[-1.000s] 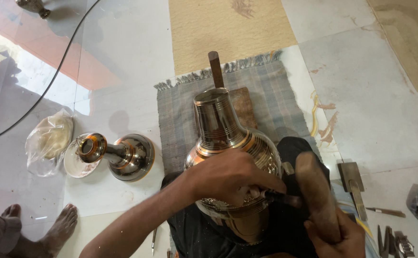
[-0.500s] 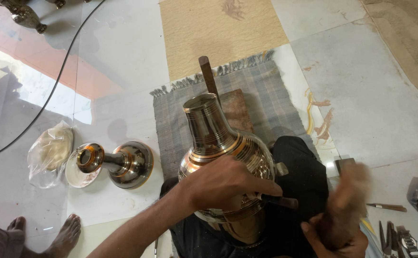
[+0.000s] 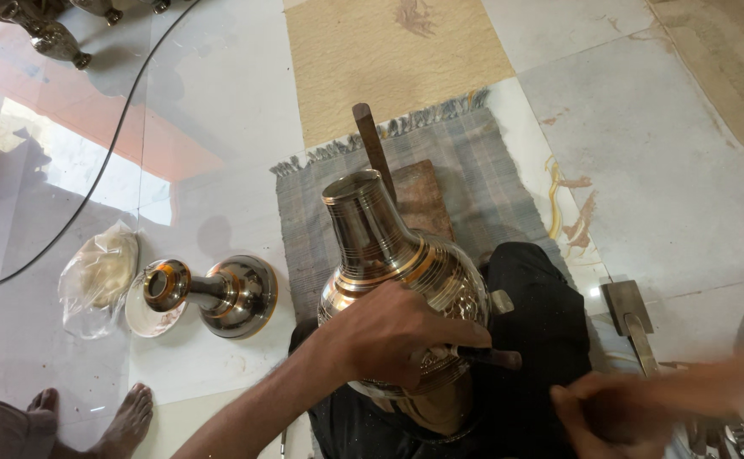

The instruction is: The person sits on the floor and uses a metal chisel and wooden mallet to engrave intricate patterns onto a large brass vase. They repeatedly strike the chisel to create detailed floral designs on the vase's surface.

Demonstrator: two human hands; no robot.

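Here, a polished metal vase (image 3: 397,272) lies tilted across the lap of a person sitting on the floor, its open neck pointing up and away over a grey fringed mat (image 3: 465,170). The left hand (image 3: 393,336) rests spread over the vase's round belly, fingers pressed against the banded metal and closed around a thin dark tool (image 3: 482,357) held to the surface. The right hand (image 3: 610,412), at the lower right, is blurred; whether it is closed on anything cannot be told. Behind the vase, a wooden block (image 3: 423,200) and a dark stick (image 3: 373,149) lie on the mat. To the left, a second metal piece (image 3: 214,293) lies on its side on the pale tiles, just beside a plastic bag (image 3: 100,276). A black cable (image 3: 91,178) curves across the floor. A hammer (image 3: 631,319) lies to the right, and another person's bare feet (image 3: 91,421) show at lower left.
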